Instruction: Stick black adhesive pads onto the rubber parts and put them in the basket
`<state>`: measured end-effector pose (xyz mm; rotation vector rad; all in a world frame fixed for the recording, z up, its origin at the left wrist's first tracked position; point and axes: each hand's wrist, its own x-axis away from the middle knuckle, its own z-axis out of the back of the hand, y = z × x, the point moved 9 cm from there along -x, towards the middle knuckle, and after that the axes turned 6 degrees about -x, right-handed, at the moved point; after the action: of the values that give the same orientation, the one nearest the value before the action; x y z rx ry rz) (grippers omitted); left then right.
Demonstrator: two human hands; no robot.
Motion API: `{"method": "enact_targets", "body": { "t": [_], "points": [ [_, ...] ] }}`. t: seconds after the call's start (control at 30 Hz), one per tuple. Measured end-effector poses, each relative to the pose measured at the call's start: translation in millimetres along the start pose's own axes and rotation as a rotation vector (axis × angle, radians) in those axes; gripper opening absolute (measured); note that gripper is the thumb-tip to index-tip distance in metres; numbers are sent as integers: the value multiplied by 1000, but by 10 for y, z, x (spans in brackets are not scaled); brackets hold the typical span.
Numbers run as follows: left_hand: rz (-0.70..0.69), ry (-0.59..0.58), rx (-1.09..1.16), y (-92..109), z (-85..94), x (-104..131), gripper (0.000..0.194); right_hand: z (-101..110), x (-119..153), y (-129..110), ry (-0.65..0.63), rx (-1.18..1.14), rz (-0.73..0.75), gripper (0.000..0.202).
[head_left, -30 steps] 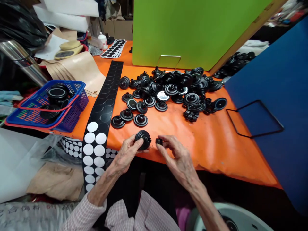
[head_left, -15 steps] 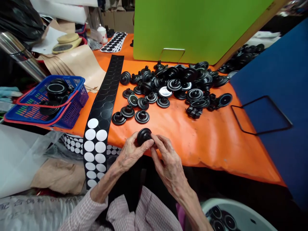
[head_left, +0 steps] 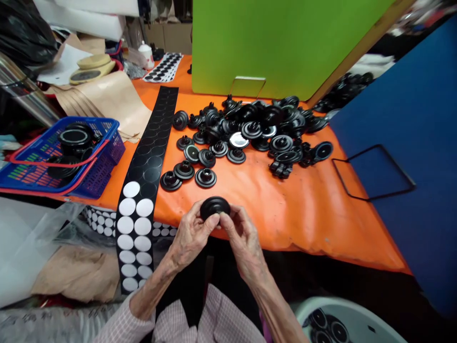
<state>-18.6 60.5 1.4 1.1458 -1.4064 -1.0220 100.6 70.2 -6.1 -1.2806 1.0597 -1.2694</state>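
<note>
Between both hands, just above the table's front edge, is a round black stepped disc (head_left: pixel 214 206). My left hand (head_left: pixel 191 233) grips its left side, thumb on the near rim. My right hand (head_left: pixel 244 236) closes on the right side, its thumb beside the other thumb; the fingers beneath are partly hidden. Similar loose black discs (head_left: pixel 206 177) with raised hubs lie just beyond the hands. Farther back they form a large heap (head_left: pixel 253 128). Left of my hands, a black strip of round stickers (head_left: pixel 144 157) runs over the table edge, its near part showing white circles.
An orange-covered table (head_left: pixel 285 219) carries a blue basket (head_left: pixel 103 176) holding black parts at left. A green board (head_left: pixel 271 43) stands behind the heap, a blue board (head_left: pixel 403 143) at right. Below right is a pale tub (head_left: pixel 357 309) with black discs. Brown paper sheets (head_left: pixel 114 105) lie back left.
The disc has been turned so its broad stepped face tilts up toward me. My right hand has shifted its grip, bringing its thumb to the near rim. The whole view has shifted slightly.
</note>
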Motion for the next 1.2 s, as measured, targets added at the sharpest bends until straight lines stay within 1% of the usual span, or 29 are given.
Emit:
{"method": "enact_targets", "body": {
  "t": [0.07,0.1,0.13,0.2,0.23,0.27,0.3,0.33,0.37,0.43,0.47,0.5,0.57,0.63,0.67,0.7,0.73,0.77,0.8,0.87,0.9,0.93,0.97,1.0,1.03,1.07,1.1,1.17,1.2],
  "points": [
    [53,-37,5,-44,-12,-36,34,12,-22,7,-24,46,-10,34],
    [83,-57,14,-66,-12,-68,36,20,-57,-16,-56,98,-3,33],
    [109,-68,21,-83,-3,-112,38,32,-112,-57,-94,166,14,33],
    [141,-51,12,-99,47,-236,45,87,-299,-153,-160,307,59,35],
    [142,-25,-15,-95,80,-312,48,140,-439,-207,-160,378,92,37],
    [132,10,-63,-81,112,-393,49,209,-609,-257,-129,433,125,37],
    [110,50,-135,-55,139,-474,49,282,-800,-300,-79,476,159,35],
    [77,96,-228,-16,160,-549,47,364,-992,-377,20,567,237,31],
    [37,145,-342,34,173,-613,45,415,-1182,-406,91,607,275,29],
    [-54,251,-588,158,175,-693,42,433,-1524,-410,167,655,328,32],
    [-89,293,-701,212,167,-710,42,420,-1662,-392,181,665,339,33],
    [-110,330,-802,254,165,-712,42,403,-1771,-377,187,678,352,32],
    [-111,391,-963,303,207,-677,44,386,-1897,-356,184,696,374,27],
    [-103,459,-1045,344,307,-584,46,407,-1906,-354,169,695,394,20],
    [-114,497,-1047,371,363,-516,46,426,-1868,-358,157,688,402,17],
    [-134,525,-1016,395,408,-441,44,447,-1798,-364,144,677,409,14],
    [-146,528,-952,397,434,-373,41,465,-1695,-373,131,665,413,12],
    [-133,493,-861,362,432,-323,38,476,-1557,-386,122,658,415,12],
    [-90,418,-744,286,393,-295,37,477,-1386,-398,114,642,412,14],
    [48,208,-432,69,208,-264,41,442,-980,-423,99,598,391,20],
    [110,108,-253,-22,83,-249,43,406,-782,-411,69,506,356,22],
    [156,37,-77,-85,-27,-234,44,346,-606,-395,19,425,324,23],
    [188,-1,79,-126,-102,-226,42,293,-462,-397,-17,417,320,24],
    [214,-10,204,-157,-138,-223,38,279,-374,-395,-34,409,314,25],
    [241,-5,288,-187,-145,-224,34,323,-349,-391,-20,425,309,27],
    [268,5,334,-218,-131,-224,30,436,-384,-387,33,458,303,28],
    [292,17,355,-245,-104,-222,27,608,-469,-380,113,492,293,29],
    [318,20,372,-270,-55,-211,25,1045,-718,-362,322,579,272,27],
    [323,24,384,-273,-33,-203,23,1236,-864,-340,390,607,263,26]
  ]
}}
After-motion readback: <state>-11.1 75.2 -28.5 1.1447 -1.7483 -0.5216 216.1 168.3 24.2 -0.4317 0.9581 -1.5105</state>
